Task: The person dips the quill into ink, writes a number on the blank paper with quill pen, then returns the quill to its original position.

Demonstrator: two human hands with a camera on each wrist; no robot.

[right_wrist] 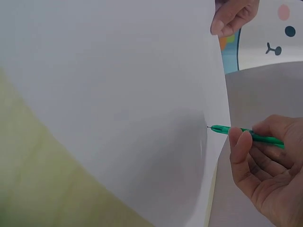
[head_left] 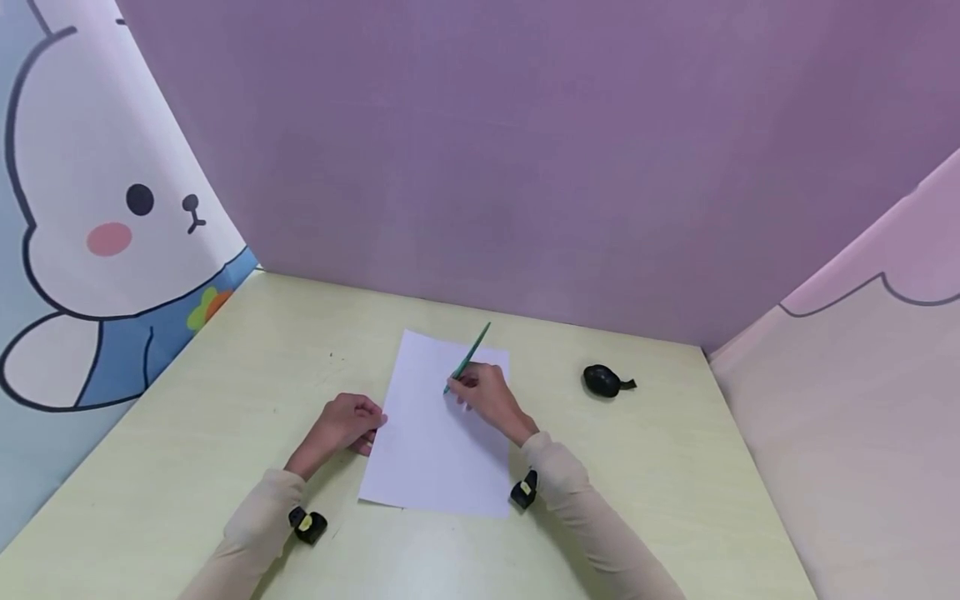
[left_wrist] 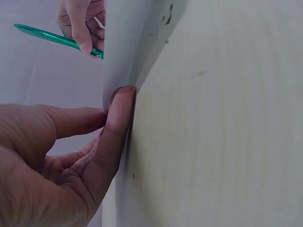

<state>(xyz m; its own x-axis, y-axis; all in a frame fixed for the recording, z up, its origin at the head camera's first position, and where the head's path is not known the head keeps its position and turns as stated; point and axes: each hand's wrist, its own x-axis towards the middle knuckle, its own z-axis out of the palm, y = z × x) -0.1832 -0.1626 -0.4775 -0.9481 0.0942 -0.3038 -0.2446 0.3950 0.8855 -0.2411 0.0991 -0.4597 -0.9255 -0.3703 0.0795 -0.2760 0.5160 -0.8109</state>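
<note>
- Beige cloth sleeves (head_left: 258, 521) lay nearest.
- Left hand (head_left: 347, 423): fingers (left_wrist: 119, 113) pinched the white rectangular paper sheet (head_left: 435, 467) at its edge on the pale yellow bench (head_left: 637, 483), likely to keep it still.
- Right hand (head_left: 487, 393): fingers (right_wrist: 242, 144) gripped the thin green pen (head_left: 474, 350), slanted so its tip pointed at the sheet.

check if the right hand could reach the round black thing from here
Likely yes: nothing stands between the right hand and the round black thing right of the paper, though the hand holds a pen it may need to put down.
</note>
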